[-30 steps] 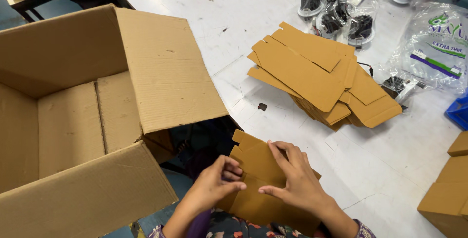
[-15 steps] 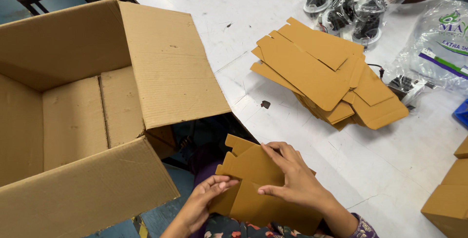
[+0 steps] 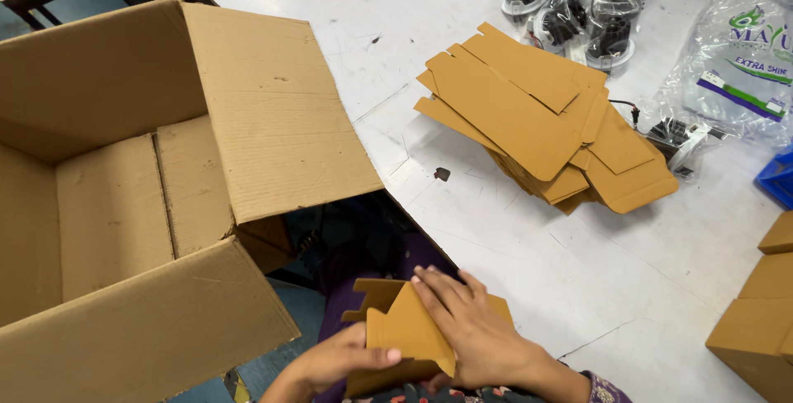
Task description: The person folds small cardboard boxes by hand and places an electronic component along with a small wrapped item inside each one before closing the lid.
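Both my hands hold a small flat brown cardboard box blank (image 3: 405, 329) at the bottom of the view, over my lap by the table's near edge. My left hand (image 3: 334, 359) grips its lower left side, thumb on top. My right hand (image 3: 469, 326) lies flat on its right part, fingers spread, and one flap is folded up between the hands. A stack of the same flat brown blanks (image 3: 541, 118) lies on the white table (image 3: 512, 246) farther off to the right.
A large open brown carton (image 3: 140, 196) stands at the left, flaps out, nothing inside. Clear bags of black parts (image 3: 578, 7) and a printed plastic bag (image 3: 735, 64) lie at the far right. Folded small brown boxes (image 3: 756, 320) sit at the right edge beside a blue tray corner (image 3: 778, 180).
My hands and the blank have shifted lower in the view. A flap of the blank is now folded up, and my left hand has moved from on top to the lower left edge.
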